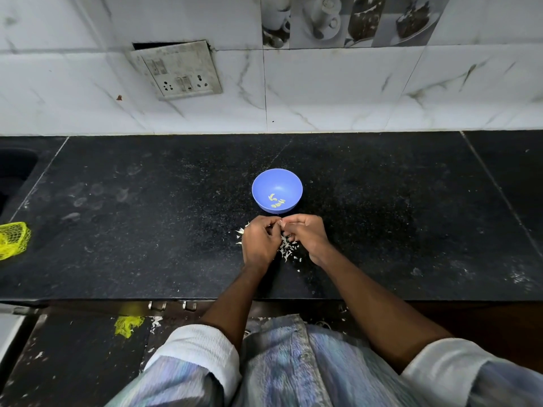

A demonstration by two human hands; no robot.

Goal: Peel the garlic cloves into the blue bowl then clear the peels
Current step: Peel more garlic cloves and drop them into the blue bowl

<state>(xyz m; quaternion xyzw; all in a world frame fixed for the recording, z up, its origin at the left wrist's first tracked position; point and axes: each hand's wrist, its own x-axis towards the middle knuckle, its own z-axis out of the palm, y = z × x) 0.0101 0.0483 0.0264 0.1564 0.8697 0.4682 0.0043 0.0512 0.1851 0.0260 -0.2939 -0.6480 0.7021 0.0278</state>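
Note:
A blue bowl [276, 186] stands on the black counter [147, 215] and holds several peeled garlic cloves [276, 201]. Just in front of it my left hand [258, 242] and my right hand [307, 236] are brought together, fingers curled, pinching a small garlic clove [281, 223] between their fingertips. The clove is mostly hidden by my fingers. White garlic peels [286, 249] lie scattered on the counter under and around both hands.
A yellow mesh bag [13, 239] lies at the counter's left edge, next to a dark sink [14, 168]. A tiled wall with a switch plate [179, 70] rises behind the counter. Peel scraps and a yellow mesh piece [127, 324] lie on the floor.

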